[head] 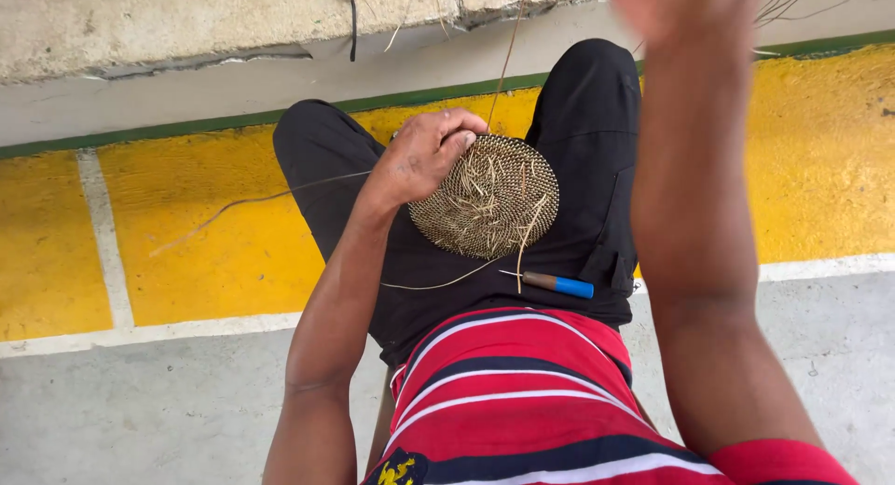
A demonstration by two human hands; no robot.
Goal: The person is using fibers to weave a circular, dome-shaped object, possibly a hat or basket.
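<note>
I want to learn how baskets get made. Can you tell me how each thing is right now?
Woven disc: round, flat, unfinished, loose fibre ends sticking out, resting on lap.
Left hand: gripping the disc's edge.
Right hand: raised high, blurred.
Long fibre strand: stretched upward from the disc.
Blue-handled tool: lying loose on the lap, unheld.
</note>
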